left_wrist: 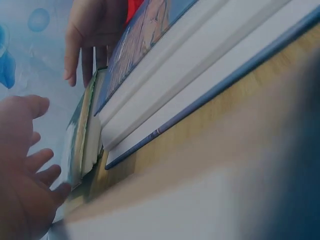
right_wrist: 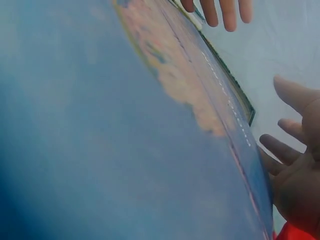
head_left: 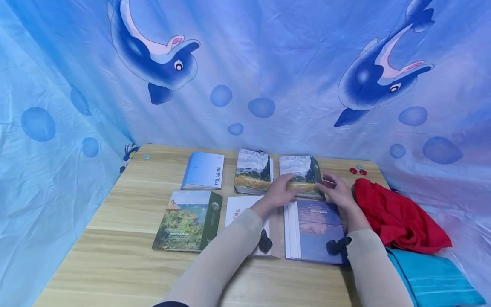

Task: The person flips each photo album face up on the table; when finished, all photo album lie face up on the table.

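In the head view my left hand (head_left: 280, 192) reaches over the near left corner of a landscape-painted album (head_left: 301, 168) in the back row. My right hand (head_left: 336, 189) is at that album's right edge, fingers spread. Both hands hold nothing; in the left wrist view the left hand (left_wrist: 25, 165) has loosely spread fingers, apart from the album's side. Just below them lies a blue photo album (head_left: 320, 230) with thick white pages. Under the left forearm is a white-covered album (head_left: 234, 209), partly hidden by the sleeve. A second landscape-painted album (head_left: 252, 170) lies left of the hands.
A blue-and-white Polaroid album (head_left: 205, 170) and a green garden-painted album (head_left: 184, 219) lie at left on the wooden table (head_left: 115, 238). At right are a red cloth (head_left: 399, 217), a teal cloth (head_left: 437, 277) and red buttons (head_left: 353, 170). Behind hangs a dolphin-print curtain (head_left: 291, 55).
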The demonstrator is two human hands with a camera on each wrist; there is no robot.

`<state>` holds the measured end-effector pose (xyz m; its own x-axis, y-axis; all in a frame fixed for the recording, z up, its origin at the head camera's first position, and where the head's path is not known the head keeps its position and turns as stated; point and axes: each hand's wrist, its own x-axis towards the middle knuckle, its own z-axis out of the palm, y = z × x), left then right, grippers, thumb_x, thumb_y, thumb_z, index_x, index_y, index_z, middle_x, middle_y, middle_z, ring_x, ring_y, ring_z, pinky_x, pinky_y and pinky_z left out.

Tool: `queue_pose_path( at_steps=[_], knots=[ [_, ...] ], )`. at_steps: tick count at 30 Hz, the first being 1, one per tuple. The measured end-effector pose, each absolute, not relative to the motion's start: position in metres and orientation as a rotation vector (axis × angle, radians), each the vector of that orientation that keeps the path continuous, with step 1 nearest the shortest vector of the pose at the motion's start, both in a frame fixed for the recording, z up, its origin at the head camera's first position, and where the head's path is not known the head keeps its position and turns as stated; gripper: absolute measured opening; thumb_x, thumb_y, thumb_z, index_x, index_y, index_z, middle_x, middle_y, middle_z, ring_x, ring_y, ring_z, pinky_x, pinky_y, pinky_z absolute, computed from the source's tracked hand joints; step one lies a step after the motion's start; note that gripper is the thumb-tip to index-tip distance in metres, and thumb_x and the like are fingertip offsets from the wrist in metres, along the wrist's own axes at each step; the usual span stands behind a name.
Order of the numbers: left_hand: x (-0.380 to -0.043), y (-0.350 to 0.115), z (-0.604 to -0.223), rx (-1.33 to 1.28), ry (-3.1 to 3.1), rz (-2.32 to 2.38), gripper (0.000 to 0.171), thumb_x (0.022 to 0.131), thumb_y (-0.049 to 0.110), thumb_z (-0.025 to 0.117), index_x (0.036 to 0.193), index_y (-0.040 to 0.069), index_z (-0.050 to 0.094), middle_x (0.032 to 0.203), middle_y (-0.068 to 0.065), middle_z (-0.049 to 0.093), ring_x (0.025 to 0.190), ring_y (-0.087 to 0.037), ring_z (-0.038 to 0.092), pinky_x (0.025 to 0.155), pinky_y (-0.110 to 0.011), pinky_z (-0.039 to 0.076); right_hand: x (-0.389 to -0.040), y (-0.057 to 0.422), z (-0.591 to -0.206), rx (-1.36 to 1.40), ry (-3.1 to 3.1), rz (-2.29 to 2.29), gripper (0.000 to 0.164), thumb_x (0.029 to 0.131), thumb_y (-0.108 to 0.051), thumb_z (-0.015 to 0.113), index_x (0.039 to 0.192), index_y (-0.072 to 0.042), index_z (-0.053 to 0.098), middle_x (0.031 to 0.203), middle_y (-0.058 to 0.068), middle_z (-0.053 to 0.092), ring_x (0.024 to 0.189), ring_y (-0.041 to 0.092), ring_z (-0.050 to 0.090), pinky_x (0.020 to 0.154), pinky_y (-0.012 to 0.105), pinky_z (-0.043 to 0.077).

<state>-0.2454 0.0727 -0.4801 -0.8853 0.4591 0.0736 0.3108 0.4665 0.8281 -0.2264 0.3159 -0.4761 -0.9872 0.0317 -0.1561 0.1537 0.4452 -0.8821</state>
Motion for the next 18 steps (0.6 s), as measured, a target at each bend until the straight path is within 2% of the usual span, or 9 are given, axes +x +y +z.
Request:
queue_pose_path(
  at_steps=[4, 11, 18],
  knots=[
    [-0.248, 0.076, -0.482, 0.583, 2.561, 1.367, 0.060, 0.098, 0.029, 0.067, 0.152, 0.013, 0.046, 0.159, -0.010, 0.040, 0.146, -0.029, 0.037, 0.120, -0.043, 0.032, -0.229, 0.317, -0.481, 0.126, 2.555, -1.547, 0.088, 0.089, -0.040, 0.078, 0.158, -0.011, 0.033, 0.160, 0.020, 0.034, 0.146, 0.043, 0.032, 0.116, 0.062, 0.031],
    [-0.251, 0.080, -0.485, 0.483, 2.553, 1.298, 0.068, 0.095, 0.029, 0.070, 0.155, 0.010, 0.042, 0.163, -0.014, 0.030, 0.149, -0.033, 0.030, 0.121, -0.045, 0.028, -0.229, 0.319, -0.485, 0.082, 2.518, -1.533, 0.096, 0.082, -0.031, 0.086, 0.159, -0.015, 0.031, 0.162, 0.020, 0.031, 0.148, 0.043, 0.027, 0.117, 0.062, 0.028],
    [-0.251, 0.082, -0.486, 0.492, 2.559, 1.220, 0.071, 0.096, 0.025, 0.070, 0.157, 0.009, 0.036, 0.166, -0.012, 0.026, 0.150, -0.030, 0.027, 0.122, -0.044, 0.028, -0.226, 0.320, -0.488, 0.096, 2.479, -1.572, 0.093, 0.083, -0.021, 0.085, 0.159, -0.016, 0.032, 0.162, 0.018, 0.031, 0.149, 0.042, 0.025, 0.118, 0.061, 0.028]
  ],
)
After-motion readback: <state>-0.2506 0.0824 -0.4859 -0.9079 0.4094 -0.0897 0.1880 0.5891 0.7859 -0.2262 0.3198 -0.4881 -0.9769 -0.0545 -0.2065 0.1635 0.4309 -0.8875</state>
